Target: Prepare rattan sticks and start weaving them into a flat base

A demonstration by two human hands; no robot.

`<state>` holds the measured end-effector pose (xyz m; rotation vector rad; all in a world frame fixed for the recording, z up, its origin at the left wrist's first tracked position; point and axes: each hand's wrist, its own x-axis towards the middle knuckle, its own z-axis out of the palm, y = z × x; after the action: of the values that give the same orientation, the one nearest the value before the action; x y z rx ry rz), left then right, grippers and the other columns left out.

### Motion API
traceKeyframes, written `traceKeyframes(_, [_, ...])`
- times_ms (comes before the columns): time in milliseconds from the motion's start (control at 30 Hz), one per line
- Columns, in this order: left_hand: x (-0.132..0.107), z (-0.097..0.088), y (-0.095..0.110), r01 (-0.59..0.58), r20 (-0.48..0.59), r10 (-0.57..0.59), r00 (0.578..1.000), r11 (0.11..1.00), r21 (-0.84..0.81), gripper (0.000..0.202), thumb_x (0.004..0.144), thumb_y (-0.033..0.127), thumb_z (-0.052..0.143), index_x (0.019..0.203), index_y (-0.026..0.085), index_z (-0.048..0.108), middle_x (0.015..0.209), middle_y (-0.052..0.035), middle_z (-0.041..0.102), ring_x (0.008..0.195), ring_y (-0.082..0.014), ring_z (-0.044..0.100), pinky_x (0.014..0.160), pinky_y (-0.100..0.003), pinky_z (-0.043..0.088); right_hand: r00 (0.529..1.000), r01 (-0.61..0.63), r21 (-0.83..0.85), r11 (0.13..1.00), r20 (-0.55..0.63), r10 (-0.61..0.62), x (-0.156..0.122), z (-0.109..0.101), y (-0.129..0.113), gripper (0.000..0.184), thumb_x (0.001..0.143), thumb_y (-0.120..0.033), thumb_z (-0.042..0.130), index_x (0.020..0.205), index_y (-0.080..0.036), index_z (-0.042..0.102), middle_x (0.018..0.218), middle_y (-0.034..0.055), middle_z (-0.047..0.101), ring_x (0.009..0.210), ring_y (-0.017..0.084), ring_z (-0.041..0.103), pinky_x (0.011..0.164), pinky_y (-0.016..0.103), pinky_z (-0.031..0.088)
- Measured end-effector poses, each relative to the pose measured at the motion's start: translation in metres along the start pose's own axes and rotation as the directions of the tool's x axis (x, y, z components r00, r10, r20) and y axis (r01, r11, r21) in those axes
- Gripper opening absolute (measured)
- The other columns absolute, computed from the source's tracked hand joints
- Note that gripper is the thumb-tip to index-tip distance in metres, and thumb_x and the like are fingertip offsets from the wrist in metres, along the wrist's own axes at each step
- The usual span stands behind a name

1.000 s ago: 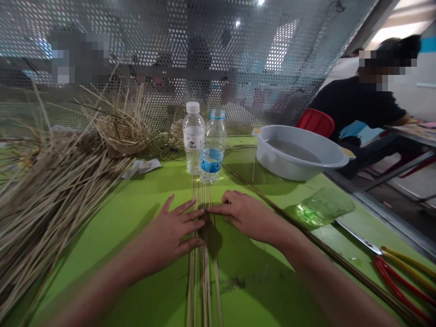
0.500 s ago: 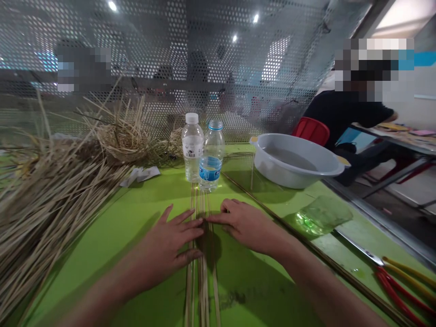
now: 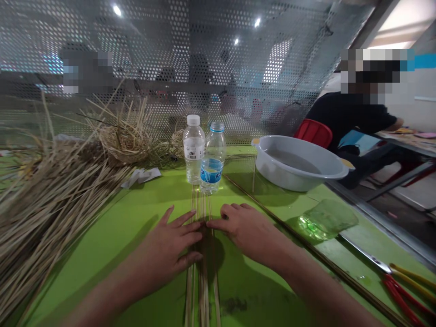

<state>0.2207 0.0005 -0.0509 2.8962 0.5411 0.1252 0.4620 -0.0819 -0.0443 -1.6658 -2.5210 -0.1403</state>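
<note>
Several thin, pale plant strips (image 3: 205, 299) run lengthwise along the green table, side by side, toward two plastic bottles. My left hand (image 3: 175, 240) lies over them from the left, fingers spread, holding nothing. From the right, my right hand (image 3: 250, 231) reaches in with its index finger stretched out to the strips near my left fingertips; its other fingers are curled and its thumb is partly hidden. At the far ends of the strips stand a white-capped bottle (image 3: 194, 149) and an uncapped bottle with a blue label (image 3: 211, 170).
A large heap of dry strips (image 3: 68, 204) covers the left side, with a rough woven basket (image 3: 124, 143) behind. To the right are a grey basin (image 3: 293, 175) holding water, a green clear container (image 3: 329, 219), and red-and-yellow-handled shears (image 3: 384, 268). A person (image 3: 354, 113) sits beyond.
Both hands stay almost in place over the strips. The whole view has shifted slightly, with the surroundings sitting a little lower and further right.
</note>
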Motion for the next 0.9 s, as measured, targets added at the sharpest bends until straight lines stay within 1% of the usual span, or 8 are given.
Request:
traceKeyframes(167, [0.001,-0.003,0.002,0.026,0.04,-0.026,0.999,1.0,0.009,0.039,0.101,0.056,0.044,0.127,0.035,0.064,0.148,0.0002,0.055,0.145,-0.0343,0.038,0.119,-0.073,0.009,1.0,0.003,-0.033,0.999,0.018,-0.002,0.001,-0.005,-0.005,0.044,0.092,-0.008,0.059,0.127,-0.034,0.063,0.09,0.0029,0.06,0.074,0.019,0.051,0.066,0.034,0.027])
traceKeyframes(333, [0.001,-0.004,0.001,0.016,0.026,-0.017,1.0,1.0,0.026,0.035,0.1,0.051,0.049,0.125,0.034,0.066,0.144,0.0001,0.06,0.143,-0.035,0.042,0.118,-0.074,0.01,1.0,-0.006,-0.028,1.0,0.017,0.007,0.001,-0.007,-0.007,0.041,0.094,-0.008,0.056,0.124,-0.034,0.064,0.091,0.0031,0.062,0.075,0.018,0.052,0.067,0.034,0.027])
traceKeyframes(433, [0.001,-0.005,0.001,0.013,0.018,-0.014,1.0,0.999,0.039,0.031,0.1,0.049,0.052,0.121,0.034,0.068,0.143,0.0004,0.061,0.142,-0.0365,0.043,0.117,-0.076,0.011,1.0,0.0,-0.025,1.0,0.003,0.0,0.001,-0.005,-0.007,0.042,0.093,-0.008,0.056,0.125,-0.033,0.064,0.091,0.0033,0.063,0.076,0.018,0.052,0.068,0.034,0.028])
traceKeyframes(500, [0.001,-0.006,0.002,0.019,0.003,-0.019,1.0,0.999,0.045,0.03,0.099,0.048,0.054,0.12,0.034,0.069,0.142,0.0004,0.062,0.142,-0.0364,0.043,0.117,-0.075,0.01,1.0,0.005,-0.022,1.0,0.002,-0.005,0.0,-0.005,-0.006,0.041,0.092,-0.008,0.058,0.125,-0.032,0.065,0.091,0.0034,0.062,0.075,0.017,0.052,0.068,0.034,0.028])
traceKeyframes(567, [0.001,-0.007,0.003,0.028,0.013,-0.028,1.0,0.999,0.042,0.029,0.099,0.046,0.055,0.121,0.033,0.069,0.142,0.0,0.062,0.142,-0.036,0.043,0.118,-0.075,0.011,1.0,0.002,0.003,1.0,0.013,-0.002,-0.001,-0.006,-0.006,0.041,0.094,-0.011,0.057,0.127,-0.034,0.064,0.09,0.0028,0.061,0.075,0.017,0.052,0.068,0.034,0.029])
traceKeyframes(667, [0.0,-0.008,0.005,0.044,0.054,-0.046,0.997,0.999,0.031,0.029,0.099,0.045,0.055,0.122,0.033,0.068,0.143,0.0,0.061,0.142,-0.0358,0.042,0.117,-0.075,0.013,0.999,0.01,0.092,0.996,0.043,-0.014,-0.004,-0.007,-0.008,0.045,0.097,-0.013,0.055,0.132,-0.04,0.06,0.093,0.0015,0.061,0.078,0.017,0.053,0.07,0.033,0.03])
traceKeyframes(800, [0.001,-0.008,0.004,0.033,0.031,-0.034,0.999,0.999,0.021,0.027,0.098,0.044,0.056,0.119,0.034,0.069,0.14,0.0007,0.064,0.141,-0.0338,0.045,0.119,-0.072,0.011,0.997,0.014,0.18,0.984,0.067,-0.026,-0.008,-0.009,-0.009,0.042,0.098,-0.017,0.057,0.13,-0.042,0.063,0.096,0.0009,0.062,0.082,0.017,0.054,0.072,0.033,0.032])
traceKeyframes(900, [0.001,-0.008,0.003,0.02,0.016,-0.02,1.0,1.0,0.016,0.028,0.097,0.044,0.057,0.12,0.033,0.069,0.138,-0.0003,0.065,0.139,-0.0338,0.048,0.12,-0.07,0.01,0.995,0.019,0.217,0.976,0.091,-0.039,-0.009,-0.011,-0.01,0.04,0.097,-0.018,0.059,0.129,-0.042,0.065,0.098,0.0008,0.063,0.084,0.017,0.055,0.073,0.033,0.033])
